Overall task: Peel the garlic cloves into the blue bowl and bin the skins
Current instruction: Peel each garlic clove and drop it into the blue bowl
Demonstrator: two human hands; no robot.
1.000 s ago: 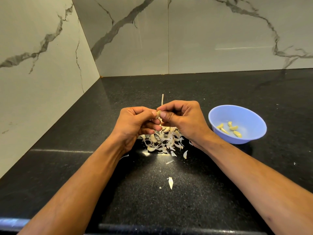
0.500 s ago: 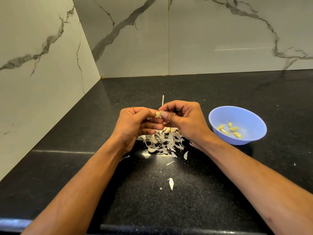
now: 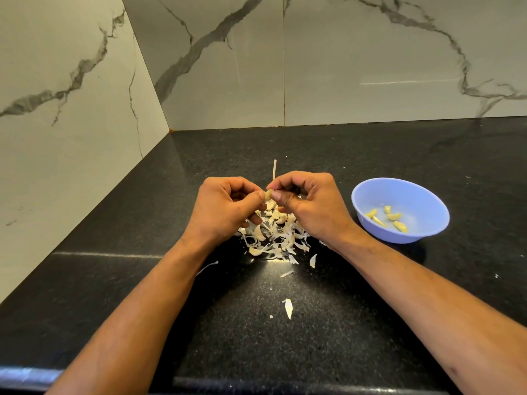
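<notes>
Five peeled cloves [image 3: 387,218] in blue bowl [image 3: 427,201], skins [image 3: 278,235] btwn wrists

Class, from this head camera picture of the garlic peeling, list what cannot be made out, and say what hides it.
- Garlic clove: mostly covered by the pinching left hand and right hand; how much is peeled is unclear.
- Pile of skins: its far part lies under both hands.
- Bin: nowhere in the frame.
- Stick: its lower end is behind the right hand.

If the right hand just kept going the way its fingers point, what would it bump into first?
The right hand points left, so it would first press the garlic clove into the left hand, which pinches the clove's other side.
</notes>
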